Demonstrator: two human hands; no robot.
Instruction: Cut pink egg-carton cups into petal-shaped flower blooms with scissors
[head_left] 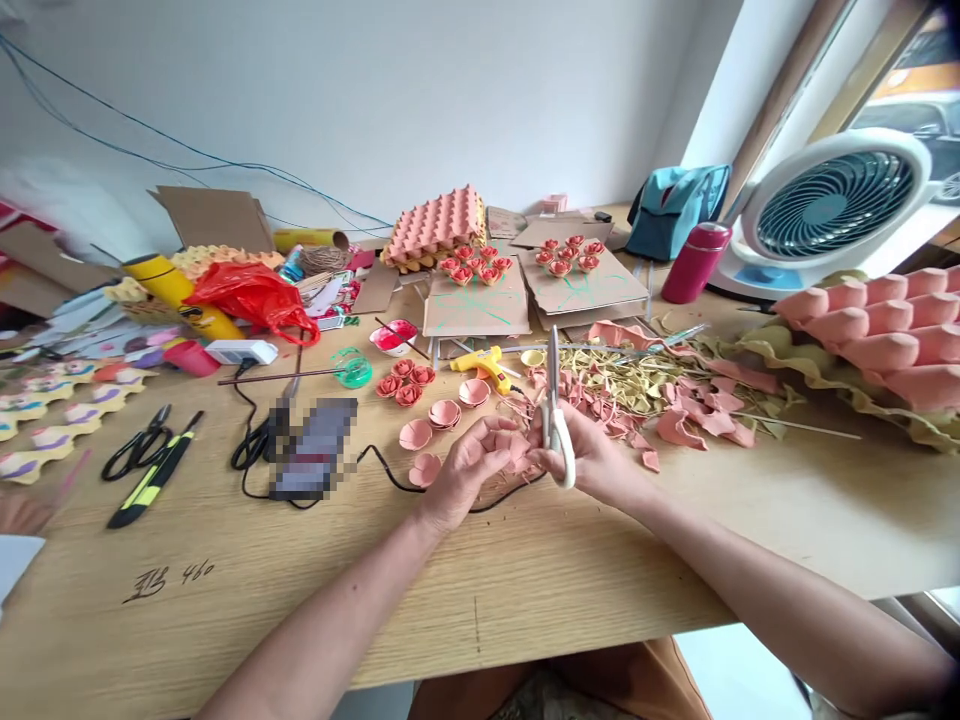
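Note:
Between the fingers of my left hand [471, 468] is a pink egg-carton cup piece [514, 448]. White-handled scissors [556, 420] are in my right hand [589, 455], blades pointing up and away from me; its fingertips are close to the pink piece. Left of my hands lie cut pink cups [415, 433], some stacked. Just beyond them sit several red-painted paper flowers [406, 382] and a yellow glue gun [484, 366]. Pink and yellow carton scraps [622, 385] are heaped beyond my right hand.
Cardboard sheets [476, 310] with flowers stand at the back. Egg trays [892, 330], a fan [832, 210] and a magenta bottle [696, 262] are on the right. Black scissors [139, 445], a utility knife [155, 475] and another person's hand [22, 512] are on the left.

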